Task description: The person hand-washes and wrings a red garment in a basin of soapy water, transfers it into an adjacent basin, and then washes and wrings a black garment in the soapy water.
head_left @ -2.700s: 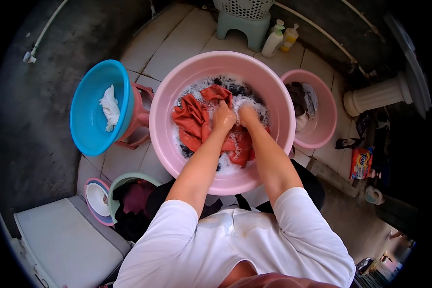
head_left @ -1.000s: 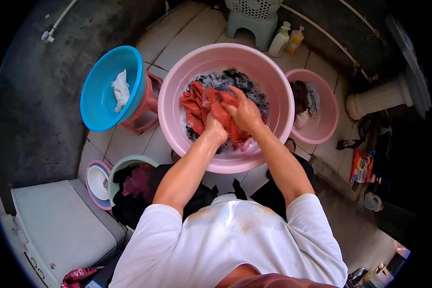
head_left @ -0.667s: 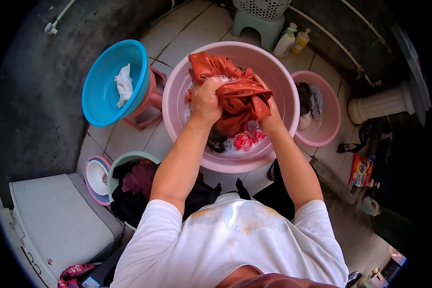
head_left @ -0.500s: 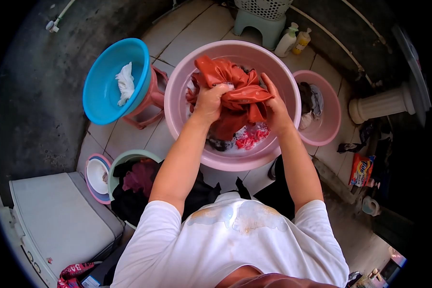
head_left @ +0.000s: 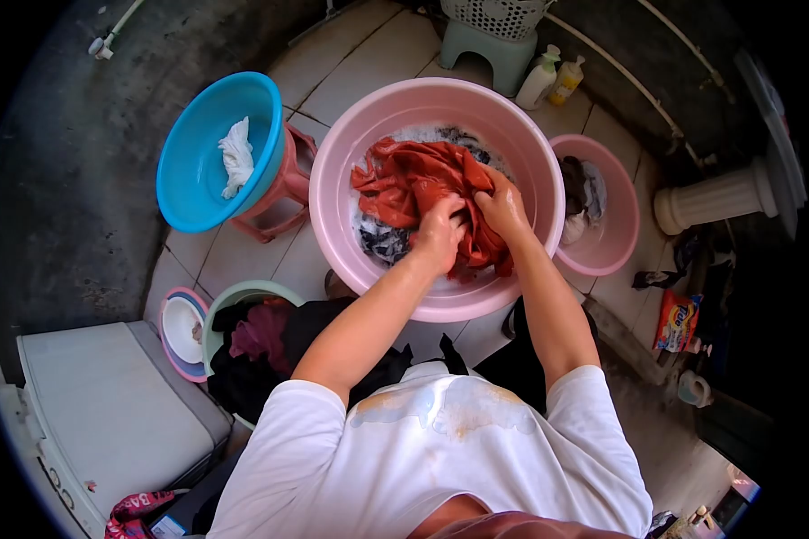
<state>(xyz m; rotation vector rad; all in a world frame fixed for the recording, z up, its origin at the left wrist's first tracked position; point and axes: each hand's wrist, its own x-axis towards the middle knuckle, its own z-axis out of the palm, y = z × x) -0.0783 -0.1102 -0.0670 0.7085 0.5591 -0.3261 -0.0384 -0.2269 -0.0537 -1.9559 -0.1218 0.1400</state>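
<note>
A wet, rust-red garment (head_left: 413, 175) lies bunched in a large pink basin (head_left: 333, 162). My left hand (head_left: 440, 235) is closed on its near folds, fingers curled into the cloth. To the right, my right hand (head_left: 503, 208) grips another part, with some fingers hidden under the fabric. The two hands are close together, low in the basin. Around the garment are suds and dark patterned cloth (head_left: 384, 242), partly submerged. What else lies beneath the red cloth is hidden.
A blue basin (head_left: 184, 153) with a white cloth (head_left: 236, 157) sits on a pink stool (head_left: 288, 184) at left. A smaller pink basin (head_left: 616, 238) holds clothes at right. A green tub (head_left: 261, 289) of dark clothes stands near my left arm. Bottles (head_left: 537, 83) stand behind.
Both hands have come down and closer together, lowering the red garment into the basin. The cloth has spread leftward, and dark cloth at the back and left now shows.
</note>
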